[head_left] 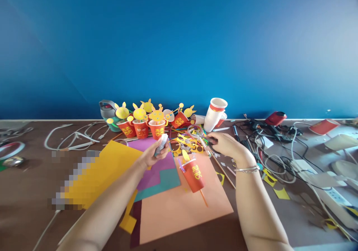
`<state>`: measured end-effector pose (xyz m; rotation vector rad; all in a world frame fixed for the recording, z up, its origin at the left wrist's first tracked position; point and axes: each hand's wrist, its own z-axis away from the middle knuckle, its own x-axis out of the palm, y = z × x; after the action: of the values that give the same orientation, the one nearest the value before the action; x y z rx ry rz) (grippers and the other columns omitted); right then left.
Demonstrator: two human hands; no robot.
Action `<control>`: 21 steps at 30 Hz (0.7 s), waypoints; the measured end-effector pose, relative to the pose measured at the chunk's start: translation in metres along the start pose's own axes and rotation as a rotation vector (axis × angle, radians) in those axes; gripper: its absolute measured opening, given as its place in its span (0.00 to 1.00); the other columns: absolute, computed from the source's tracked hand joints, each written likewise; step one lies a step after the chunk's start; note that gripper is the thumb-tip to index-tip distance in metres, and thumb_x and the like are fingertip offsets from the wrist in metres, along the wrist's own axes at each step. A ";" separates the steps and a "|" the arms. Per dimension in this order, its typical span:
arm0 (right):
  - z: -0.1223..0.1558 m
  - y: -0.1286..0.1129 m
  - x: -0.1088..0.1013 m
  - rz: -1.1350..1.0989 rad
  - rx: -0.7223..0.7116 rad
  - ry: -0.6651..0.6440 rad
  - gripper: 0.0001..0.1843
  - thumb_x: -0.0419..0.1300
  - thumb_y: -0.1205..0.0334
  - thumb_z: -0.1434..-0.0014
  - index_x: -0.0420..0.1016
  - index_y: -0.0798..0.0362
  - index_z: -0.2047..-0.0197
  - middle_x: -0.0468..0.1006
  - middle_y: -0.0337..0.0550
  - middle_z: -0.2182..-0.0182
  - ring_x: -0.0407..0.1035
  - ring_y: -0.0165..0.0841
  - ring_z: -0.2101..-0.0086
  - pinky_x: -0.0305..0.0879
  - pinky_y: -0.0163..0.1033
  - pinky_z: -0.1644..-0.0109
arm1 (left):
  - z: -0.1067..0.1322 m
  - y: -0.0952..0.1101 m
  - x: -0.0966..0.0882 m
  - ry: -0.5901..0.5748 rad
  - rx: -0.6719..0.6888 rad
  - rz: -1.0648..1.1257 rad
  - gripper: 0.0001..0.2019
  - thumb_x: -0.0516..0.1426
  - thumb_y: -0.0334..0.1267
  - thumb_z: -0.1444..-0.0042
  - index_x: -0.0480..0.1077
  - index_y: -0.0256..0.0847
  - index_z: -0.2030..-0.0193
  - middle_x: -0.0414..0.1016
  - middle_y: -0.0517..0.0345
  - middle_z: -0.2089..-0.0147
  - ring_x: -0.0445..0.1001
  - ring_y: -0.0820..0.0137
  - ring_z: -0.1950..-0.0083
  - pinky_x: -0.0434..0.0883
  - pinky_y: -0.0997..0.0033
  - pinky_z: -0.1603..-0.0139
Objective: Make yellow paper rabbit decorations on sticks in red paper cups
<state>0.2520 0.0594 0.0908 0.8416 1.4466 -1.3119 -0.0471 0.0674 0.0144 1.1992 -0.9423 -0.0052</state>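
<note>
Left hand: fingers wrapped round a small grey-white object, its lower part covered by them, its kind unclear. Right hand: fingertips bent down at a dark handle, perhaps of scissors; whether they grip it cannot be told. Red cup, one: tilted over the peach sheet, between the forearms, orange stick projecting from its base. Yellow sheet: left corner masked by blocky pixels, right part behind the left forearm. Yellow scraps: tangled, individual pieces indistinct. Grey jug: partly hidden behind decorated cups.
</note>
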 end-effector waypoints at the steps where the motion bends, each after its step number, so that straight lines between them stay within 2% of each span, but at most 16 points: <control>1: -0.002 0.011 0.002 0.011 0.048 -0.054 0.21 0.60 0.65 0.51 0.76 0.51 0.52 0.80 0.45 0.60 0.72 0.37 0.62 0.58 0.34 0.64 | 0.000 -0.001 0.000 0.001 -0.012 -0.016 0.23 0.62 0.56 0.51 0.63 0.36 0.70 0.58 0.69 0.81 0.48 0.85 0.86 0.49 0.84 0.85; 3: -0.006 0.032 0.007 0.016 0.149 -0.119 0.22 0.61 0.64 0.52 0.75 0.53 0.51 0.79 0.46 0.58 0.72 0.38 0.59 0.59 0.34 0.64 | -0.001 -0.003 -0.001 0.007 -0.027 -0.044 0.22 0.61 0.56 0.50 0.63 0.37 0.70 0.58 0.69 0.81 0.48 0.85 0.86 0.48 0.83 0.85; 6: -0.010 0.051 0.013 -0.018 0.233 -0.207 0.26 0.64 0.61 0.56 0.74 0.53 0.51 0.79 0.46 0.58 0.72 0.37 0.62 0.59 0.34 0.66 | -0.001 -0.003 -0.001 0.017 -0.032 -0.070 0.21 0.60 0.55 0.49 0.62 0.37 0.70 0.57 0.69 0.81 0.47 0.85 0.86 0.47 0.82 0.85; 10: -0.008 0.051 0.006 -0.027 0.230 -0.197 0.22 0.61 0.68 0.58 0.76 0.54 0.56 0.79 0.45 0.60 0.72 0.35 0.64 0.58 0.33 0.68 | -0.002 -0.003 0.006 0.101 0.029 -0.179 0.21 0.63 0.52 0.52 0.60 0.38 0.73 0.57 0.69 0.81 0.48 0.85 0.85 0.48 0.81 0.83; 12: -0.004 0.035 0.000 -0.005 0.170 -0.145 0.23 0.59 0.69 0.57 0.76 0.53 0.55 0.79 0.44 0.61 0.71 0.35 0.65 0.58 0.33 0.68 | -0.003 -0.005 0.015 0.202 0.106 -0.305 0.22 0.65 0.50 0.55 0.58 0.39 0.77 0.57 0.69 0.82 0.50 0.84 0.84 0.49 0.80 0.82; 14: 0.001 0.011 -0.002 0.023 0.080 -0.064 0.22 0.58 0.68 0.54 0.76 0.52 0.53 0.80 0.43 0.63 0.71 0.35 0.65 0.57 0.34 0.67 | -0.004 -0.007 0.027 0.371 0.189 -0.456 0.21 0.65 0.49 0.55 0.59 0.39 0.78 0.53 0.70 0.85 0.51 0.82 0.83 0.48 0.79 0.81; 16: 0.006 -0.017 0.000 0.042 0.005 -0.014 0.23 0.57 0.69 0.52 0.75 0.49 0.51 0.80 0.44 0.60 0.72 0.36 0.63 0.58 0.34 0.66 | -0.002 -0.008 0.040 0.558 0.309 -0.608 0.19 0.67 0.46 0.58 0.62 0.40 0.77 0.57 0.69 0.83 0.55 0.79 0.81 0.52 0.77 0.80; 17: 0.008 -0.030 0.003 0.047 -0.043 0.006 0.24 0.57 0.69 0.51 0.74 0.48 0.49 0.79 0.44 0.57 0.72 0.37 0.61 0.58 0.35 0.64 | -0.001 -0.008 0.045 0.608 0.364 -0.693 0.17 0.67 0.44 0.58 0.64 0.40 0.75 0.60 0.67 0.81 0.59 0.77 0.78 0.56 0.76 0.77; 19: 0.014 -0.053 0.009 0.072 -0.090 0.028 0.26 0.56 0.71 0.50 0.72 0.48 0.46 0.78 0.45 0.53 0.72 0.38 0.57 0.60 0.35 0.61 | 0.002 -0.008 0.052 0.652 0.473 -0.865 0.14 0.68 0.43 0.60 0.69 0.41 0.72 0.66 0.63 0.76 0.65 0.71 0.72 0.62 0.73 0.71; 21: 0.019 -0.070 0.015 0.108 -0.130 0.042 0.24 0.55 0.71 0.48 0.71 0.49 0.47 0.77 0.46 0.51 0.73 0.38 0.57 0.61 0.36 0.60 | 0.005 -0.009 0.053 0.641 0.546 -1.028 0.15 0.69 0.43 0.62 0.72 0.42 0.69 0.69 0.58 0.69 0.68 0.66 0.65 0.65 0.70 0.64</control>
<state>0.1867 0.0264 0.0991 0.8531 1.4814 -1.1131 -0.0124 0.0354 0.0399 1.9230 0.3243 -0.1821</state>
